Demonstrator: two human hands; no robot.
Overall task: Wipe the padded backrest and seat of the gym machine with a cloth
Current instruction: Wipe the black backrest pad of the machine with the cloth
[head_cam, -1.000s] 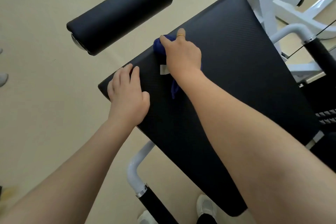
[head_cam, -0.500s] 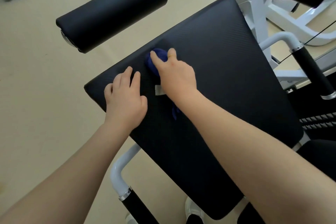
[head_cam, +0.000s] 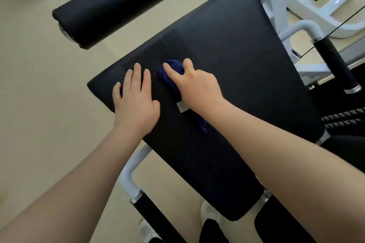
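While the right hand [head_cam: 194, 83] presses the bunched blue cloth [head_cam: 171, 74] onto the black pad [head_cam: 233, 49], fingers curled round it (left hand [head_cam: 134, 96] flat, fingers straight, bracing just beside), best use firm overlapping strokes toward the unwiped edges.

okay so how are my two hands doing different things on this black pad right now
The left hand lies flat on the black pad with straight fingers and holds nothing; the right hand grips a bunched dark blue cloth. The right hand wears a thin ring; the left shows none. The left hand sits nearer the pad's left edge, the right nearer its middle. Both rest on the pad, side by side.
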